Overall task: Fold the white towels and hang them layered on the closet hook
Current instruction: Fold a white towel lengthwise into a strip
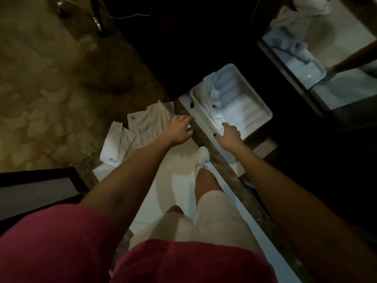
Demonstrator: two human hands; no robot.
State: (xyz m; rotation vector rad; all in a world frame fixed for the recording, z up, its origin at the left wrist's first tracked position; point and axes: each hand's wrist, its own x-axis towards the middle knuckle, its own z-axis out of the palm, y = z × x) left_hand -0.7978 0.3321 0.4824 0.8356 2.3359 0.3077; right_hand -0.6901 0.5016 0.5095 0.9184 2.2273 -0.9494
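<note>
While the person stood looking straight down in dim light, a brown patterned floor (pixel 51 88) filled the left of the view. At its edge a small folded towel (pixel 116 144) lay on the ground, and just beside it, to the right, a flat towel (pixel 142 123) was spread out with a dark mark near one corner. The left hand (pixel 179 129) hung over the flat towel's right edge, fingers stretched forward and loose, holding nothing. A stone sill (pixel 230 180) ran diagonally between the two hands, with a white shoe (pixel 203 157) planted next to it on pale tile. Across the sill, the right hand (pixel 229 133) was at the near corner of a white bin (pixel 258 126); it seemed to touch the rim, but whether its fingers gripped the rim or the cloth inside could not be told. Bin towels (pixel 224 90), white with a bluish cast, lay heaped against the bin's left wall. Farther right, a mirror (pixel 326 58) showed the bin again.
</note>
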